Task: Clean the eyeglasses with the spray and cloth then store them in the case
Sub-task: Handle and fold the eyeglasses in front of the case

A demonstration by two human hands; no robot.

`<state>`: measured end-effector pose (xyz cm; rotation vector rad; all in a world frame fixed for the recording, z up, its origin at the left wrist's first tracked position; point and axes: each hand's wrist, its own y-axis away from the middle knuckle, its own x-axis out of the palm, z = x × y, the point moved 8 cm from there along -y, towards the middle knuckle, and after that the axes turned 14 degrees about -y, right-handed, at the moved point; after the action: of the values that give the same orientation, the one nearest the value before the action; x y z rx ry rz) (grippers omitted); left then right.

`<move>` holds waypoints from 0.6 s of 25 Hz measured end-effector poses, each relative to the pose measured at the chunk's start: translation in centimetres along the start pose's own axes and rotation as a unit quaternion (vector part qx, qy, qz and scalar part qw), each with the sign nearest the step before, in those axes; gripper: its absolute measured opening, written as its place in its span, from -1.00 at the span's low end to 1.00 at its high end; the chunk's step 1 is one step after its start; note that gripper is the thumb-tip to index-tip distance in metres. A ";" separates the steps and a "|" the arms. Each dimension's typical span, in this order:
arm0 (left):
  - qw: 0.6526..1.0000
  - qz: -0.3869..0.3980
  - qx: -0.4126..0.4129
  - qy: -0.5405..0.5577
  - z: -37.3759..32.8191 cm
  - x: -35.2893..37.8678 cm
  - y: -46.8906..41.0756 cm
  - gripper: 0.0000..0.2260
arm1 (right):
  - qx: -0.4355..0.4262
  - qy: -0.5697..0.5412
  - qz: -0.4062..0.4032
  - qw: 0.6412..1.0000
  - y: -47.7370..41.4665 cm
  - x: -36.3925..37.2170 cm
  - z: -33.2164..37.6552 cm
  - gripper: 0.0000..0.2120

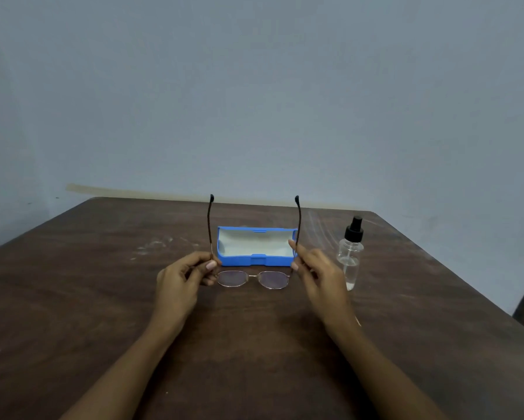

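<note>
I hold the eyeglasses [251, 278] in front of me with both hands, lenses toward me and low, the two temple arms pointing up and away. My left hand [180, 277] has its grip pinched on the left temple near the hinge, thumb and forefinger pressed together around the thin bar. My right hand [318, 272] pinches the right temple in the same way, forefinger raised along the bar and thumb closing against it from below. The lenses are oval in a thin metal frame, and the temple arms are dark with black tips. Whether the frame hangs just above the desk [73, 298] or touches it, I cannot tell. Behind the glasses the blue case [256, 260] lies open on the dark wooden desk, its pale lining showing and nothing inside it. To the right of the case, just beyond my right hand, stands the clear spray bottle [350, 253] with its black pump top, upright, with a little liquid at the bottom.
</note>
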<state>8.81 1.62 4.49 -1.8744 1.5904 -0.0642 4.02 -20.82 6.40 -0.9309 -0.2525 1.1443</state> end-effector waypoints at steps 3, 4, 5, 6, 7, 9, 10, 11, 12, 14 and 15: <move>1.000 -0.008 0.007 -0.011 0.0 0.1 -0.4 -0.82 | -0.009 0.019 0.021 1.000 0.3 0.7 -0.2 -0.57; 1.000 -0.011 0.007 -0.009 0.1 0.1 -0.4 -0.82 | -0.015 0.032 0.028 0.999 0.3 1.0 -0.1 -0.56; 1.000 -0.011 0.007 -0.006 0.1 0.1 -0.4 -0.82 | -0.021 0.045 0.031 0.998 0.2 1.1 -0.1 -0.56; 1.000 -0.010 0.006 -0.001 0.2 0.2 -0.4 -0.81 | -0.023 0.053 0.033 0.998 0.2 1.2 -0.1 -0.56; 1.000 -0.007 0.004 0.003 0.2 0.2 -0.3 -0.81 | -0.022 0.059 0.038 0.997 0.2 1.2 -0.2 -0.56; 1.000 0.000 0.000 0.010 0.2 0.2 -0.2 -0.82 | -0.019 0.077 0.060 0.995 0.4 1.5 -0.1 -0.55; 1.000 0.002 -0.001 0.013 0.2 0.3 -0.2 -0.84 | -0.018 0.088 0.072 0.993 0.5 1.7 -0.1 -0.54; 1.000 0.002 -0.003 0.015 0.2 0.3 -0.2 -0.85 | -0.017 0.098 0.081 0.992 0.6 1.9 0.0 -0.53; 1.000 0.002 -0.004 0.018 0.2 0.3 -0.2 -0.85 | -0.017 0.104 0.085 0.991 0.6 2.0 0.1 -0.53; 1.000 0.007 -0.005 0.025 0.3 0.4 -0.1 -0.86 | -0.020 0.106 0.087 0.990 0.7 2.0 0.1 -0.53; 1.000 0.010 -0.005 0.027 0.3 0.4 -0.1 -0.86 | -0.023 0.106 0.091 0.990 0.7 2.1 0.0 -0.54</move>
<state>9.14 1.45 4.15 -1.8787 1.6483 -0.1006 4.42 -18.94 5.34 -1.1257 -0.0226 1.1991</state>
